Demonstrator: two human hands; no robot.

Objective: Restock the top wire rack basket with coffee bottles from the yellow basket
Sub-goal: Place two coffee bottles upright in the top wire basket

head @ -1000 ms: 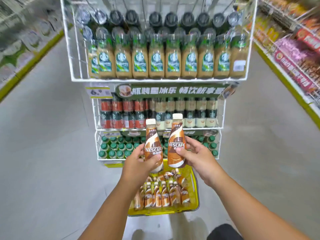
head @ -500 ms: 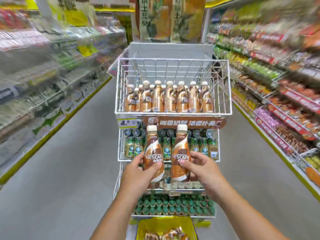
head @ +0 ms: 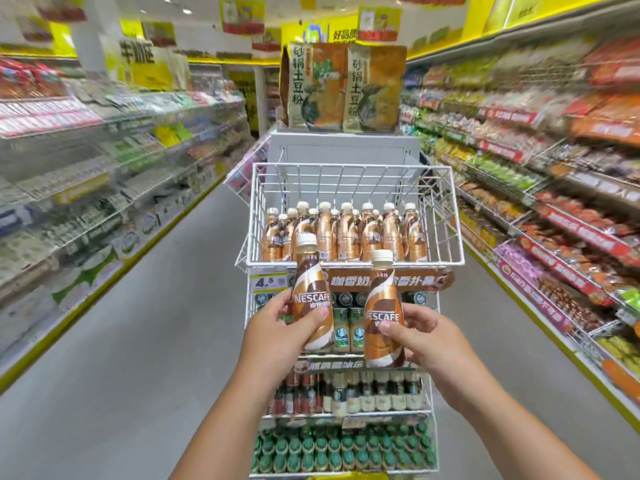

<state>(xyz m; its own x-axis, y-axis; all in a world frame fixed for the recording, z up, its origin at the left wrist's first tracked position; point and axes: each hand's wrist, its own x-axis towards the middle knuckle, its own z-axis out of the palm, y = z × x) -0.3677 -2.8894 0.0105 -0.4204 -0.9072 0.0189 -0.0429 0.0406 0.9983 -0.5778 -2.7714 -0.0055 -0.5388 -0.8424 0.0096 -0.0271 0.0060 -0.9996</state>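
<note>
My left hand grips a brown Nescafe coffee bottle upright, its white cap level with the front rim of the top wire rack basket. My right hand grips a second Nescafe bottle upright, slightly lower and to the right. Both bottles are in front of the rack, below the basket's opening. Inside the basket stand several of the same bottles in rows at its front, with bare room behind them. Only a sliver of the yellow basket shows at the bottom edge.
Lower rack tiers hold dark-capped bottles, red and cream bottles and green-capped bottles. A price tag reading 4.5 hangs under the top basket. Snack bags stand above the rack. Stocked shelves line both sides of the grey aisle.
My view has tilted up from the yellow basket to the top basket. Both hands have lifted their bottles up the rack's front, and the left bottle now sits higher than the right.
</note>
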